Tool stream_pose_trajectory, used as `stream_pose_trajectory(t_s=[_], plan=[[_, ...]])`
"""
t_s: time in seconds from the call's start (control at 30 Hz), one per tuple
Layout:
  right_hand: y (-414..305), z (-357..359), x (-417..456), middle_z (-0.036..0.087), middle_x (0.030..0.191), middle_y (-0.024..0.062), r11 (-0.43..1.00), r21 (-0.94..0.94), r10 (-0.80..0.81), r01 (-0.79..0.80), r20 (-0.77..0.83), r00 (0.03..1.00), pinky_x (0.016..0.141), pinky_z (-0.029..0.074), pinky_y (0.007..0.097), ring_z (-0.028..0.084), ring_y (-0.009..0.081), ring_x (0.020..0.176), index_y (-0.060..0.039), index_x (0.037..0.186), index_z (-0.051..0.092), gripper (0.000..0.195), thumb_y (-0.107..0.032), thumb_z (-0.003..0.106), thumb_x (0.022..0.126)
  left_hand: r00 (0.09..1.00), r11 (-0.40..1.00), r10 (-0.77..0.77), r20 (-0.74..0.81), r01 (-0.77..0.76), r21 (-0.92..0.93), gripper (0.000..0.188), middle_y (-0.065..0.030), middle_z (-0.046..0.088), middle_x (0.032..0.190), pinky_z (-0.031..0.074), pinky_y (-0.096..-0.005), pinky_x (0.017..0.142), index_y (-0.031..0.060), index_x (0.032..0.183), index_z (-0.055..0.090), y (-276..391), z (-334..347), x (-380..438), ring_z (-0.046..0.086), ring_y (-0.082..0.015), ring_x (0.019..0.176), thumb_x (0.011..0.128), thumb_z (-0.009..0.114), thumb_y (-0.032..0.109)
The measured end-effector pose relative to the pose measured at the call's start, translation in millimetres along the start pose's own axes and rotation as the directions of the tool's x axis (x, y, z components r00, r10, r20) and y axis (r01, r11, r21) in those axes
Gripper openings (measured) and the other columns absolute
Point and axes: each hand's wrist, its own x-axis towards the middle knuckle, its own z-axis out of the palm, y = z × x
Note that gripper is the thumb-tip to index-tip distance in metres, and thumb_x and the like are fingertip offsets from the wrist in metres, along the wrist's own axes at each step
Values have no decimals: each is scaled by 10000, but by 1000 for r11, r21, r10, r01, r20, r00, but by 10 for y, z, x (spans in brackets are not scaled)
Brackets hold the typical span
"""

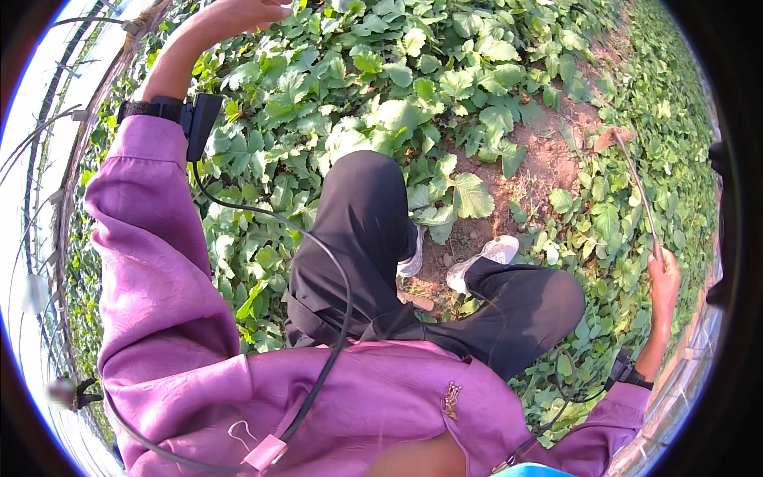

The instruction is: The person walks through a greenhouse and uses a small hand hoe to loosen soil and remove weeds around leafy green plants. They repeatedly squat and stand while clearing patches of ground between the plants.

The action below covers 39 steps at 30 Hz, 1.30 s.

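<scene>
My right hand [664, 274] grips the handle end of a small hand hoe [639, 182] out to the right. Its thin metal shaft slants up to a rusty brown blade [609, 138], which hangs over or rests among leaves beside bare soil; I cannot tell which. At the upper left, my left hand [256, 13] reaches out above the leafy green plants [381, 77]. The top edge of the picture cuts it off, so whether its fingers hold anything is hidden.
Broad-leaved plants crowd both sides of a reddish strip of soil [551, 146]. My white shoes [481, 262] stand on it beneath bent knees. A black cable [340, 262] runs from my left wrist device [202, 126] across my thigh. Translucent sheeting [36, 179] with wires borders the left.
</scene>
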Motion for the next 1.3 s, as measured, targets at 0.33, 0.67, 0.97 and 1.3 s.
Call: stream_pose_trajectory(t_s=[0.33,0.67,0.97,1.3], plan=[[-519,826,707,605,802,108,836,-478,-184,270,219,958,607,442,304,554,162,626,-80,1101,543,343,-104,547,758,884,872,-457,101,468,-145,349,-140,626,957,461,-331,779,31,1044,581,-1171,1122,-1921,595,-250,887,764,615,238],[204,2490,774,630,886,126,870,-490,144,52,353,924,703,459,358,608,259,778,-88,1036,578,303,-133,581,736,853,889,-389,349,447,-102,283,-172,593,945,451,-369,800,55,996,584,-1113,3263,-2514,570,-317,896,731,584,156],[-184,2962,482,611,913,140,735,-657,115,168,364,924,727,447,391,579,326,860,-112,970,591,231,-172,547,751,990,995,95,103,-96,4,306,-99,530,1016,434,-351,793,76,993,539,-542,3610,-1703,519,-263,922,697,606,115],[-183,2952,662,624,857,153,748,-639,86,178,359,929,696,458,400,594,328,815,-122,960,617,234,-177,557,740,824,762,544,160,-565,317,390,-87,420,1284,200,-458,1041,121,1147,514,-146,3778,-436,404,-211,1138,769,494,216]])
